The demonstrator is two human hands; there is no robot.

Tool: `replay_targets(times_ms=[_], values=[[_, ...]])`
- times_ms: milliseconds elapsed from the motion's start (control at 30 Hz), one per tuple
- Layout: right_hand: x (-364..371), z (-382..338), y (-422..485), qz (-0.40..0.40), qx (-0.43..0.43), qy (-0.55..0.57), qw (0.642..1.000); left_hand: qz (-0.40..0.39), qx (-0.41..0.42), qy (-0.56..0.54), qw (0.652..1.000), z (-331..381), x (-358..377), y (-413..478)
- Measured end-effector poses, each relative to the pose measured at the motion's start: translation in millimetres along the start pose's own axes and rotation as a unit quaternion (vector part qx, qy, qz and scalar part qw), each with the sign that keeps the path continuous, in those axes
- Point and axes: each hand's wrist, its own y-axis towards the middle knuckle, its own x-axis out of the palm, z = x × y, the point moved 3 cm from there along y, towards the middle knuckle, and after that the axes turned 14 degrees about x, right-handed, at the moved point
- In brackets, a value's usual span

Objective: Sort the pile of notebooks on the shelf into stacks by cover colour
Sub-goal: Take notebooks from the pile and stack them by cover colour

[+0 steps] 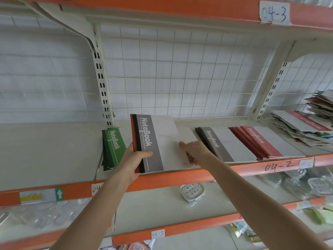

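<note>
The left hand (133, 163) grips the near left corner of the held notebooks (153, 141), thumb curled over the grey band on top and fingers beneath. The top cover has a black spine strip, a grey band reading "NoteBook" and a white field; a red edge peeks out under it along the left side, so more than one book is in the grip. The right hand (195, 154) meets the same books at their right edge, thumb lying on the white cover and fingers curled at the edge, grasping it, though this hand is somewhat blurred. The books sit tilted just over the front of the shelf (45, 150), between two sorted stacks. Just to their left lies the green stack (112, 147), flat and slightly fanned. To the right lies the black stack (216, 143), then the red stack (261, 141) close beside it, both fanned out. Farther right, past the upright, the mixed pile (306, 127) sprawls untidily. A wire grid (171, 69) backs the shelf, and a handwritten label (278, 166) on the orange front rail reads "04-2". On the shelf below rests a wrapped soap dish (192, 193).
</note>
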Motion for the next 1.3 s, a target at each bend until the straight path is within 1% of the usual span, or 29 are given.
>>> replay_targets(times_ms=[33,100,200,400,533,633,700,800,867,967,1067,1167,1300], values=[[1,5,-3,0.003,-0.002,-0.007,1.000,-0.009,0.001,0.001,1.000,-2,5,1],[-6,13,-8,0.057,-0.013,-0.026,0.998,-0.026,0.001,0.000,1.000,-6,16,2],[-29,27,-16,0.132,-0.018,0.011,0.991,-0.055,-0.002,-0.004,0.998,-14,36,7],[-99,65,-24,0.261,0.033,0.033,0.964,-0.092,-0.020,-0.015,0.995,-25,81,13],[-151,79,-8,0.311,0.064,-0.004,0.948,-0.098,-0.022,0.011,0.995,-32,106,16],[-180,81,10,0.320,0.067,-0.035,0.945,-0.080,-0.020,0.022,0.996,-36,120,21],[-193,80,22,0.305,0.064,-0.067,0.948,-0.055,-0.027,0.019,0.998,-36,128,24],[-200,71,39,0.271,0.032,-0.157,0.949,-0.022,-0.021,0.021,0.999,-33,139,25],[-200,64,45,0.251,0.006,-0.232,0.940,-0.009,-0.012,0.021,1.000,-30,149,26],[-196,63,53,0.227,-0.028,-0.315,0.921,0.005,0.007,0.036,0.999,-27,163,22],[-199,61,59,0.228,-0.063,-0.386,0.891,0.021,0.022,0.048,0.998,-25,179,18],[-214,63,64,0.247,-0.109,-0.397,0.877,0.036,0.027,0.055,0.997,-26,197,16],[-250,80,68,0.265,-0.138,-0.364,0.883,0.027,0.019,0.055,0.998,-32,232,15]])
